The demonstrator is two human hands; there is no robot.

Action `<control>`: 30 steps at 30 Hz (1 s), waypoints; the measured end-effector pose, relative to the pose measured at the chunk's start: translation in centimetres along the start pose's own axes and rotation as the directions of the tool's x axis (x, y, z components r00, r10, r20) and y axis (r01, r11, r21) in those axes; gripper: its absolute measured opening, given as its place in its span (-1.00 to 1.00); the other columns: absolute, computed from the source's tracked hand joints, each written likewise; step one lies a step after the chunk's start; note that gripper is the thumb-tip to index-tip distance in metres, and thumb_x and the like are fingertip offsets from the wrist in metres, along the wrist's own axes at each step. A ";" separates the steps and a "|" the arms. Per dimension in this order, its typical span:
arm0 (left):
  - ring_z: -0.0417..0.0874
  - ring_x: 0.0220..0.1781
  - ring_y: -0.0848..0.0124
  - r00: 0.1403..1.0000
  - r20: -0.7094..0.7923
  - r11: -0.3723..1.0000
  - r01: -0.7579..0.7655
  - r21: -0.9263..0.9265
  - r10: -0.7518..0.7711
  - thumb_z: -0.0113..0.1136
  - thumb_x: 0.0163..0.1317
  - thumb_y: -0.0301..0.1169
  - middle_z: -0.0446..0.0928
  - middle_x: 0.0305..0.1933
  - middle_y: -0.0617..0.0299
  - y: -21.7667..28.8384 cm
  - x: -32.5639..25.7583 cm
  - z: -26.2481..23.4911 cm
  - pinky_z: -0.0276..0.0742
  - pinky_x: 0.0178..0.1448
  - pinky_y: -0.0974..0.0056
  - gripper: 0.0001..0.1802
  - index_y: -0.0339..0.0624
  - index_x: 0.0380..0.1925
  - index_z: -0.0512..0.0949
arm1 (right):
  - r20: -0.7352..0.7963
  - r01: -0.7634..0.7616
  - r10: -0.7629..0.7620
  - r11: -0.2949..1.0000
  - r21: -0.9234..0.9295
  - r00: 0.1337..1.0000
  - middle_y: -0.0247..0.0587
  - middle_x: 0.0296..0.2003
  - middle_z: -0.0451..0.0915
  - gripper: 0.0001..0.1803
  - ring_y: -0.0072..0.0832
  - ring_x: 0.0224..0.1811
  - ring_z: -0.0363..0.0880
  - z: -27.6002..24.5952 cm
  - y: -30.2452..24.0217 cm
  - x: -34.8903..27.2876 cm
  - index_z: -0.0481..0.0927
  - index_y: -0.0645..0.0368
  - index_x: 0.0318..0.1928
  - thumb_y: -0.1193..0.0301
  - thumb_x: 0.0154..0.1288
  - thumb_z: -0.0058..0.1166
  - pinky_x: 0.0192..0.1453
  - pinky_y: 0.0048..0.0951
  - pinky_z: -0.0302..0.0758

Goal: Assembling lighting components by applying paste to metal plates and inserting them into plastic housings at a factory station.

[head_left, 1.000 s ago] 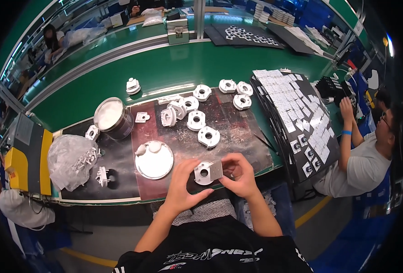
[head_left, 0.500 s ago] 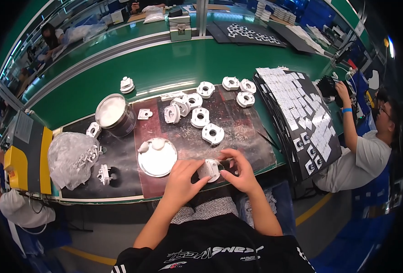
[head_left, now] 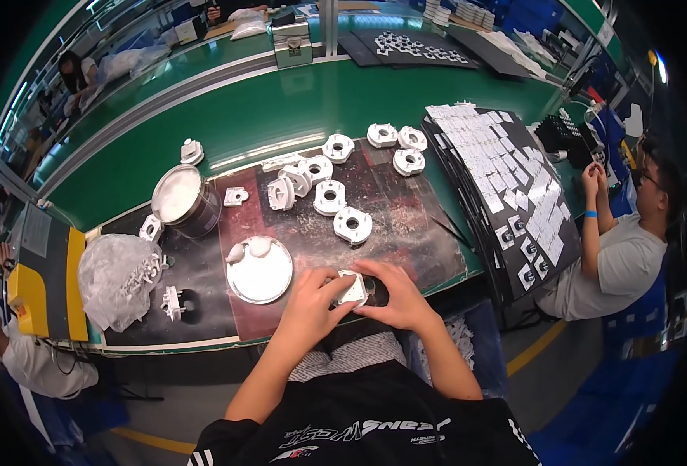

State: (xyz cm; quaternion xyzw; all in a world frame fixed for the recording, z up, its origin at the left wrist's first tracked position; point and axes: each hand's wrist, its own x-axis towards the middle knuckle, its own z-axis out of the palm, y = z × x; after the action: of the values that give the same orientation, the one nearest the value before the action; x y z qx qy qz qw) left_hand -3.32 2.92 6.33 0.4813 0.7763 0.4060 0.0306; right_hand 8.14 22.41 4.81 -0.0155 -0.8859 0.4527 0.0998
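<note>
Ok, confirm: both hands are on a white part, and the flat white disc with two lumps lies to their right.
Wrong side: the head view shows the flat white disc lying to their left. The left hand and right hand are indeed on a white part.

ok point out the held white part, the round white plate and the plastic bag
held white part (head_left: 354, 293): head view, its flat face
round white plate (head_left: 261, 277): head view, bare middle
plastic bag (head_left: 104, 281): head view, left side

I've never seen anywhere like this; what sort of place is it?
Probably a factory assembly workshop: the green bench holds similar round white parts, a black board bears many small white pieces, and a co-worker is at the right.
</note>
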 end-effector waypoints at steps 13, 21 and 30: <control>0.58 -0.05 0.19 0.999 0.030 0.995 -0.034 0.095 0.032 0.59 0.03 -0.30 0.61 -0.14 0.26 -0.5 0.5 -0.3 0.51 0.08 0.11 -0.55 -0.05 -0.01 0.79 | -0.011 0.025 -0.025 1.000 -0.019 1.000 -0.26 0.34 0.60 -0.23 -0.17 0.37 0.52 0.1 0.6 -0.2 0.55 0.02 0.34 0.26 0.10 0.55 0.45 -0.12 0.35; 0.58 -0.12 0.20 0.995 0.072 0.996 -0.068 0.049 0.065 0.63 -0.04 -0.36 0.60 -0.23 0.24 -1.1 1.1 -0.6 0.52 0.01 0.13 -0.53 -0.06 -0.04 0.81 | -0.008 0.117 -0.117 0.992 -0.049 0.993 -0.35 0.39 0.57 -0.40 -0.23 0.39 0.51 0.5 1.3 -0.4 0.62 -0.05 0.24 0.23 0.18 0.48 0.40 -0.13 0.34; 0.59 -0.09 0.21 0.998 0.028 0.997 -0.051 0.057 0.050 0.58 0.05 -0.33 0.54 -0.23 0.26 -1.0 0.2 0.3 0.46 -0.01 0.11 -0.59 -0.02 -0.03 0.79 | -0.030 0.107 -0.109 0.993 -0.058 0.994 -0.29 0.36 0.62 -0.48 -0.23 0.34 0.56 0.5 1.0 -0.5 0.66 -0.02 0.07 0.29 0.09 0.57 0.37 -0.17 0.34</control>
State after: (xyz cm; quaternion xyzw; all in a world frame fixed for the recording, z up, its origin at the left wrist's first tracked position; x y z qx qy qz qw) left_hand -4.00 3.07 5.56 0.5066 0.7748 0.3778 0.0167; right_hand 8.52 22.56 3.67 0.0222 -0.8960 0.4213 0.1386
